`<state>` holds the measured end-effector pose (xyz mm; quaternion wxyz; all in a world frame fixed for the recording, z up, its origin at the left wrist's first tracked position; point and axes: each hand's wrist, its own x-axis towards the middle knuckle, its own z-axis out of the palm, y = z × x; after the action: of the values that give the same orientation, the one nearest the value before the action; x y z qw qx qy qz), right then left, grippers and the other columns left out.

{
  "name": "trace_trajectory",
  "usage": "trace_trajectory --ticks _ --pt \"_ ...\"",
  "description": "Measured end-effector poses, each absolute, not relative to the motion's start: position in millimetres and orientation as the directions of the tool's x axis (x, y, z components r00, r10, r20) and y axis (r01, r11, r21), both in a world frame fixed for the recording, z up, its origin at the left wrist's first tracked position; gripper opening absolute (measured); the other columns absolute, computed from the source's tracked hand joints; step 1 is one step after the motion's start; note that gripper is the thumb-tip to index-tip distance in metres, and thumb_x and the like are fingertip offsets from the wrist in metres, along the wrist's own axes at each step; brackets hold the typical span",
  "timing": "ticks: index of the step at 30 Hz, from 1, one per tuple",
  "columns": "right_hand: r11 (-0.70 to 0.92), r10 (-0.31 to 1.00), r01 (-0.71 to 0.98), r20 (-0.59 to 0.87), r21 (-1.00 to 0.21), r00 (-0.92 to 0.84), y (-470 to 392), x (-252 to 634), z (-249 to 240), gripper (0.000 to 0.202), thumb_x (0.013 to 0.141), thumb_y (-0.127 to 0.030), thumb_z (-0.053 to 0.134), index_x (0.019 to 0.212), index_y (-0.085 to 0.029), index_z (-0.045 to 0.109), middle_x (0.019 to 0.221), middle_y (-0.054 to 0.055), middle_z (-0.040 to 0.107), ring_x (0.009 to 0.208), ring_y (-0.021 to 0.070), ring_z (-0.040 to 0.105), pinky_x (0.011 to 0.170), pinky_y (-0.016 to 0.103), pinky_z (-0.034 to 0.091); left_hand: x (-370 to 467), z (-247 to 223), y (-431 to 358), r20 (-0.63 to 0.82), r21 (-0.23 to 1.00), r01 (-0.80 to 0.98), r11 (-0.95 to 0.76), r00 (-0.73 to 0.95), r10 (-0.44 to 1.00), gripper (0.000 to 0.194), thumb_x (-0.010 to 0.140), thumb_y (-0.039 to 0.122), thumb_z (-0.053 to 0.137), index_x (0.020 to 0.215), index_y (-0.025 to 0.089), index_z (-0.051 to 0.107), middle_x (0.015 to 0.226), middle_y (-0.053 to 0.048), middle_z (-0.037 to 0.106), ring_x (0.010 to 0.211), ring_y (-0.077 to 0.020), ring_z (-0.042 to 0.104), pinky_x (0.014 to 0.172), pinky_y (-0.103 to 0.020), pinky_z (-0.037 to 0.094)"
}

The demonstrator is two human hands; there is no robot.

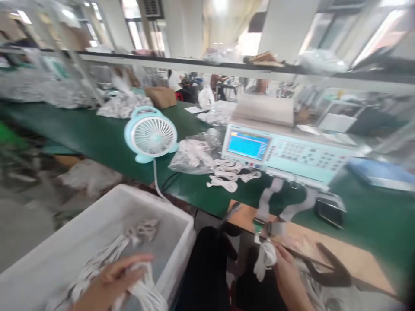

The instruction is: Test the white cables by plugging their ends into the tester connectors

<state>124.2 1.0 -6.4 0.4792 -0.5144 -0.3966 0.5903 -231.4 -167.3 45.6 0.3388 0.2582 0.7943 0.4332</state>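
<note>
Gripping white cables [142,289], tester screen [248,146] unreadable

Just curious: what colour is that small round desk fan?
Pale turquoise small round desk fan, white grille; seen in the head view.

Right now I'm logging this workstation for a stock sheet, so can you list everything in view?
round plastic desk fan: one, pale blue, on the green bench, left of centre.
box-shaped test instrument with lit screen: one, pale blue-white, bench right.
clear plastic bag of cables: one, beside the fan.
coiled cables: several, white, before the instrument.
rectangular plastic bin: one, white, lower left, holding white cables.
left hand: in the bin, gripping a bundle of white cables.
right hand: holding a coiled white cable.
</note>
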Motion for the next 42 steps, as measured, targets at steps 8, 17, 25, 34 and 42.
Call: trace_trajectory --ticks 8,17,25,34,42 --pt "-0.244 0.97 -0.316 -0.226 -0.917 -0.095 -3 121 9 0.029 0.069 -0.043 0.067 0.069 -0.015 0.062 0.058 0.001 0.059 0.054 0.0158 0.049 0.053 0.024 0.038 -40 30 -24 -0.195 0.97 0.142 0.198 -0.032 0.98 0.033 0.072 0.045 0.055 0.063 0.017 0.07 0.063 -0.002 0.065 0.067 -0.0184 0.056 0.063 -0.023 0.04" --pt "-0.197 0.978 -0.293 -0.208 -0.935 0.005 -6 119 -2 0.034 0.064 -0.045 0.066 0.057 -0.017 0.049 0.051 -0.004 0.045 0.048 0.0108 0.037 0.048 0.022 0.031 7 8 -4 -0.256 0.964 -0.07 0.255 -0.009 0.967 0.034 0.067 0.046 0.06 0.06 0.013 0.063 0.054 0.001 0.055 0.054 -0.0127 0.048 0.053 -0.021 0.037" --pt "-0.291 0.957 -0.16 -0.29 -0.943 -0.032 -33 217 7 0.023 0.067 -0.036 0.061 0.057 -0.018 0.05 0.048 -0.006 0.042 0.045 0.0108 0.036 0.044 0.021 0.026 23 14 -43 -0.503 0.858 -0.064 0.509 0.091 0.859 0.037 0.067 0.05 0.06 0.077 0.015 0.065 0.047 0.007 0.043 0.035 -0.0045 0.032 0.033 -0.017 0.024" --pt "-0.075 0.97 0.241 -0.127 -0.968 -0.206 -74 238 8 0.03 0.075 -0.037 0.062 0.099 -0.019 0.06 0.089 0.005 0.06 0.079 0.0221 0.053 0.069 0.03 0.041 62 19 -32 -0.391 0.919 0.161 0.359 0.265 0.882 0.028 0.073 0.037 0.055 0.084 0.014 0.068 0.055 0.002 0.055 0.044 -0.0092 0.045 0.043 -0.02 0.036" --pt "-0.239 0.971 -0.259 -0.231 -0.936 -0.062 -61 201 -3 0.032 0.081 -0.048 0.053 0.076 -0.016 0.055 0.066 -0.002 0.046 0.061 0.0133 0.042 0.056 0.023 0.034 51 21 -52 -0.212 0.839 0.542 0.051 0.238 0.948 0.018 0.066 0.033 0.063 0.078 0.021 0.059 0.075 0.001 0.06 0.073 -0.0175 0.054 0.065 -0.025 0.039"
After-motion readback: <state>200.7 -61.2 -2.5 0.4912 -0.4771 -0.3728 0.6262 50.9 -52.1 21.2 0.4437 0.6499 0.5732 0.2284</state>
